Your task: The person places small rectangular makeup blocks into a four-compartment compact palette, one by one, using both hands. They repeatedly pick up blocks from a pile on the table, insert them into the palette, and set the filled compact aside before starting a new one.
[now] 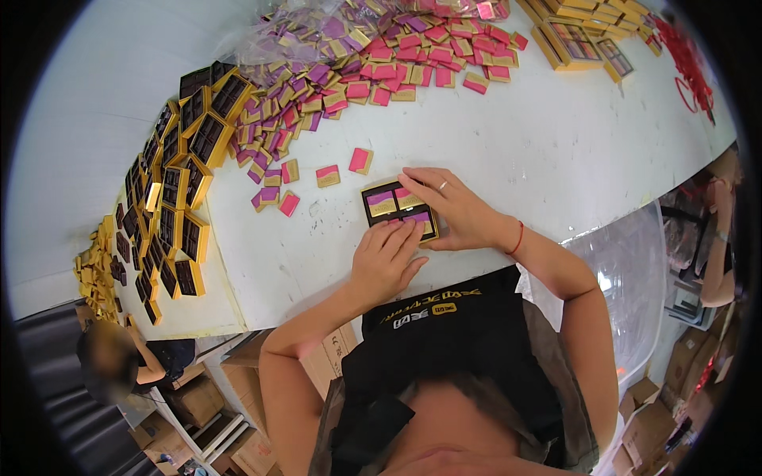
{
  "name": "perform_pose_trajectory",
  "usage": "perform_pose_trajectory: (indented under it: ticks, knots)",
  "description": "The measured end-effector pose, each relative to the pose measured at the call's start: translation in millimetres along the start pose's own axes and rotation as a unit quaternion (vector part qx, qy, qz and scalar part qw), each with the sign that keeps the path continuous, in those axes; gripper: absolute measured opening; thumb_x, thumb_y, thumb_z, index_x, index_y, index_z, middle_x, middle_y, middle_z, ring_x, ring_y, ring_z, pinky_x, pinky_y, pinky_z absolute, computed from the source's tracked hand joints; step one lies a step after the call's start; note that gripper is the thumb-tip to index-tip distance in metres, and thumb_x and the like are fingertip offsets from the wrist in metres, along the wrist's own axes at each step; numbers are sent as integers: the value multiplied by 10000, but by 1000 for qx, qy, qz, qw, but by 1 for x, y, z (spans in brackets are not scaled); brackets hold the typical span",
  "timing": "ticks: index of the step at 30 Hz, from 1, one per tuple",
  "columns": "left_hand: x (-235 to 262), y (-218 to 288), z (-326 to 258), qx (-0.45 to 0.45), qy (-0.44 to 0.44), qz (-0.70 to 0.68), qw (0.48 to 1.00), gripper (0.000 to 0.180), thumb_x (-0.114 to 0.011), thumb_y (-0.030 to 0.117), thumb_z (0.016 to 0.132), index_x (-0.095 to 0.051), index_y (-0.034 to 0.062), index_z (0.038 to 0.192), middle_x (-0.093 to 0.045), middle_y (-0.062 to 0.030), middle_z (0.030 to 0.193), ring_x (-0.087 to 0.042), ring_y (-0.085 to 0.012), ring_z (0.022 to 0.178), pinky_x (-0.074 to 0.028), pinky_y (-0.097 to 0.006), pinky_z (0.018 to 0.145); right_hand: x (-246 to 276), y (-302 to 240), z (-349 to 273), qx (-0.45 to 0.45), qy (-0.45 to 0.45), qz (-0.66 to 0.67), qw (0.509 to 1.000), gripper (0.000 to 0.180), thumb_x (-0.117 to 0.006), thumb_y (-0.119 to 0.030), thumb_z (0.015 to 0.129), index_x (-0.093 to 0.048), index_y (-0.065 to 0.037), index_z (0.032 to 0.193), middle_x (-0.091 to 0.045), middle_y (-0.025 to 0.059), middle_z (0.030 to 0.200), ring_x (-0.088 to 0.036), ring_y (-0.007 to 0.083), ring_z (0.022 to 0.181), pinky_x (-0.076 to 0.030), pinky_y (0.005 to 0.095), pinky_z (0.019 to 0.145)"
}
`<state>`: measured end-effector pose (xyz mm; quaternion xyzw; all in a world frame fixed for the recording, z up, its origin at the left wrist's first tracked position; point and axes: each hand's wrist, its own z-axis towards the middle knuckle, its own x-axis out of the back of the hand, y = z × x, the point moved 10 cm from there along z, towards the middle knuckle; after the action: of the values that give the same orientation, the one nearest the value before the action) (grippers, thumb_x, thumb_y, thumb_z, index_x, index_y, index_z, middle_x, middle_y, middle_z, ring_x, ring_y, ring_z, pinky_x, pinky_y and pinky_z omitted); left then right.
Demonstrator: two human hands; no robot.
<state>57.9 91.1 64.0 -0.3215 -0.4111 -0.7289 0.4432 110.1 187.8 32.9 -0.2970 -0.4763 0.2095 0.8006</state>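
A small square yellow-rimmed tray with dark compartments (401,209) lies flat on the white worktop (508,151), close to its near edge in front of the person. The left hand (386,258) rests on the tray's near side, its fingers (405,232) stretched out flat and close together, pressing on a purple-and-gold packet in a lower compartment, apparently to seat it. The right hand (454,210) curves around the tray's far and right edges with fingers loosely spread, steadying it so it does not slide; neither hand grips anything. Two upper compartments hold pink-and-gold packets. A few loose pink-and-gold square packets (361,160) lie just beyond the tray, within easy reach. Farther back spreads a large heap of pink and purple packets (381,59), and stacked empty yellow trays (186,159) line the worktop's left edge.
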Motion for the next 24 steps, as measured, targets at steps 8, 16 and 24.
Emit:
perform_pose_trajectory:
  ticks: [8,16,24]
  knots:
    - [69,-175,174,52,192,-57,978,231,-717,176,866,-664,29,1037,-682,-168,1040,-635,-370,997,-499,-424,881,3,-2,2,25,-19,-5,999,1147,-909,-383,618,-313,-56,1541,-412,212,1457,-402,401,1352,-337,467,1129]
    - [25,-369,292,229,25,201,952,1099,-798,686,657,-431,6,1440,-519,-217,1367,-520,-377,1284,-461,-483,1024,10,6,8,9,-8,73,997,1048,-817,-486,776,-273,-41,1554,-342,273,1526,-391,413,1359,-330,452,1141]
    - [32,-324,256,185,41,93,977,634,-750,409,847,-548,33,1315,-660,-161,1091,-669,-295,961,-537,-417,792,9,10,5,1,-23,73,997,1088,-858,-450,730,-270,-59,1558,-311,261,1550,-375,408,1371,-311,463,1149]
